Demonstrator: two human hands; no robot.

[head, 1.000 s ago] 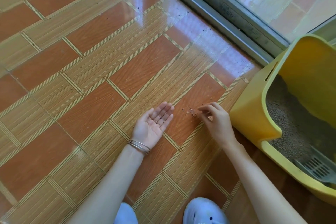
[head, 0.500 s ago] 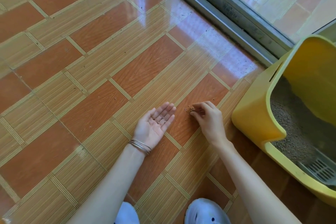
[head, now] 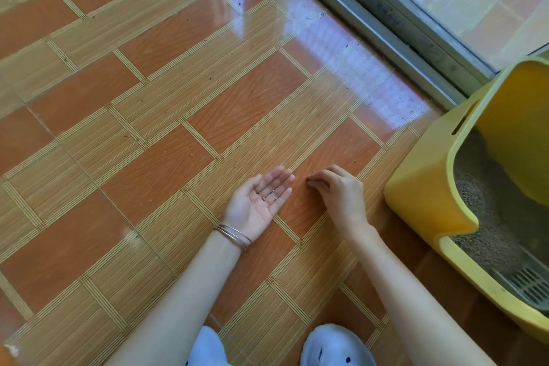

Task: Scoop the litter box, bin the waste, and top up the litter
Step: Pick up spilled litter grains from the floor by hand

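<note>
The left hand point(head: 258, 205) is lying palm-up, fingers straight and together, cupping brown litter grains point(head: 269, 195) while the right hand point(head: 338, 193) is pinching strays off the glossy orange tiled floor point(head: 178, 98) beside the yellow plastic litter box point(head: 427, 199).

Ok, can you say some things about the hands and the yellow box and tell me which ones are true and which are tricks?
1. The left hand lies palm up with a few litter grains on it. True.
2. The right hand is holding the scoop. False: the grey scoop lies inside the litter box.
3. The litter box is yellow. True.
4. The litter box is empty. False: it holds grey litter.
5. Bracelets are on the left wrist. True.
</note>
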